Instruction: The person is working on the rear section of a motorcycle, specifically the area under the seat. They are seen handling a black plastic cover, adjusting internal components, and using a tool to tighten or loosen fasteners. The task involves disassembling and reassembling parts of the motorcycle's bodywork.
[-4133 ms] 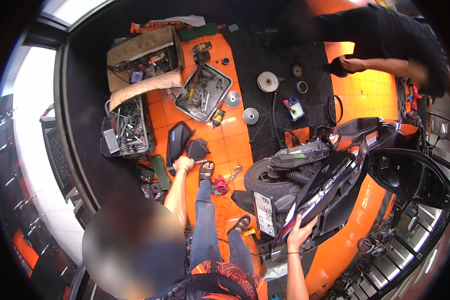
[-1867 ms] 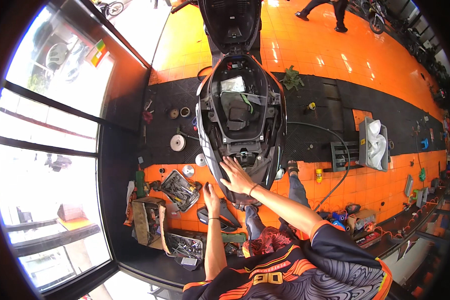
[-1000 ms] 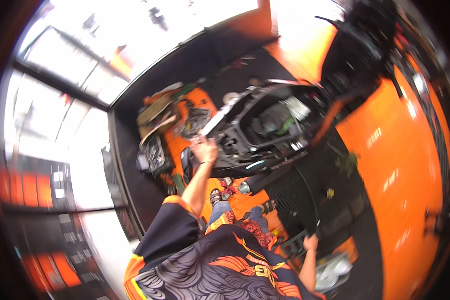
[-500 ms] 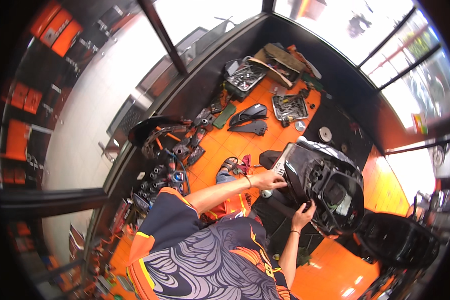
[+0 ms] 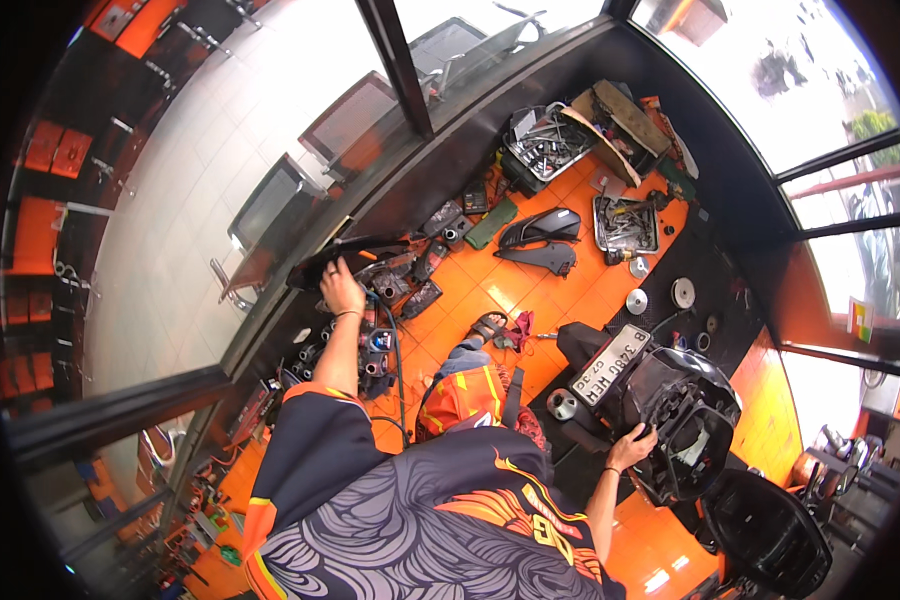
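My left hand [image 5: 343,290] reaches out to the left, its fingers closed on the edge of a black plastic panel [image 5: 315,268] that lies by the low wall. Part of those fingers is hidden against the dark plastic. On the right, my right hand [image 5: 629,449] grips the near edge of the opened rear body of a black scooter [image 5: 682,400]. A white number plate [image 5: 613,365] hangs at the scooter's tail, above the round silver exhaust end [image 5: 562,404]. The scooter's raised seat [image 5: 770,530] stands open beyond the underseat bay.
Two black side covers [image 5: 540,230] lie on the orange floor. Behind them are a tray of tools [image 5: 625,225] and a filled bin [image 5: 545,145]. Bottles and parts [image 5: 378,345] crowd the left wall. A sandalled foot [image 5: 488,328] rests between wall and scooter.
My left hand has left the scooter's tail and moved far left to the black panel, uncovering the number plate. My right hand stays at the scooter's edge. The view has shifted.
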A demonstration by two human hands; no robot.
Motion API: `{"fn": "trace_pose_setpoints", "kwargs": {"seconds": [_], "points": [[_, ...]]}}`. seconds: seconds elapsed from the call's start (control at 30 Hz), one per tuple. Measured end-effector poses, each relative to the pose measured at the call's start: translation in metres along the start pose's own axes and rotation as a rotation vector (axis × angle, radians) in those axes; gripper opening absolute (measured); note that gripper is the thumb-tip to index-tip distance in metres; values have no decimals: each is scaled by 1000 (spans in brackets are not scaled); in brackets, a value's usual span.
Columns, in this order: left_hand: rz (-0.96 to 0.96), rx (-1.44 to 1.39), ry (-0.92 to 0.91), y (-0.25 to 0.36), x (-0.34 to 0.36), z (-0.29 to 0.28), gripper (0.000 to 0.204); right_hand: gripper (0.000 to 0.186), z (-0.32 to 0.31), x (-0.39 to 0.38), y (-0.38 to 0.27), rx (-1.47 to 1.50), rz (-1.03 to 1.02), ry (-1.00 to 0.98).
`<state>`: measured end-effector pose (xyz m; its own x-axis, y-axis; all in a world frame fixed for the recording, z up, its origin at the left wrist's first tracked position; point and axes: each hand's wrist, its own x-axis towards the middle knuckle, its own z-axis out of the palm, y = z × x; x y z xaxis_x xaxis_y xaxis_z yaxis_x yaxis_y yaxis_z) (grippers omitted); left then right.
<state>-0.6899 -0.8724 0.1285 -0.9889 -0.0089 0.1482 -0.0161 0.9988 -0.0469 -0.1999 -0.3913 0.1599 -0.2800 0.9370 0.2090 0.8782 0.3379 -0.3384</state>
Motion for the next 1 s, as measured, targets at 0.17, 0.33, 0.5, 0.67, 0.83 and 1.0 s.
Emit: {"fn": "trace_pose_setpoints", "kwargs": {"seconds": [0.17,0.33,0.5,0.67,0.83,1.0], "points": [[-88,-15,-651,-52,38,24,41,41,4,21,11,39,61,41],[242,-10,-708,-42,10,15,29,48,12,50,34,-20,299,-29],[383,141,-756,-32,6,-25,25,38,10,28,11,-36,360,42],[612,189,-813,-23,5,-62,28,34,14,13,7,-100,358,166],[876,147,-865,44,1,-130,33,29,20,13,0,-139,394,213],[1138,123,-742,113,4,-171,37,39,5,16,-5,30,409,140]]}}
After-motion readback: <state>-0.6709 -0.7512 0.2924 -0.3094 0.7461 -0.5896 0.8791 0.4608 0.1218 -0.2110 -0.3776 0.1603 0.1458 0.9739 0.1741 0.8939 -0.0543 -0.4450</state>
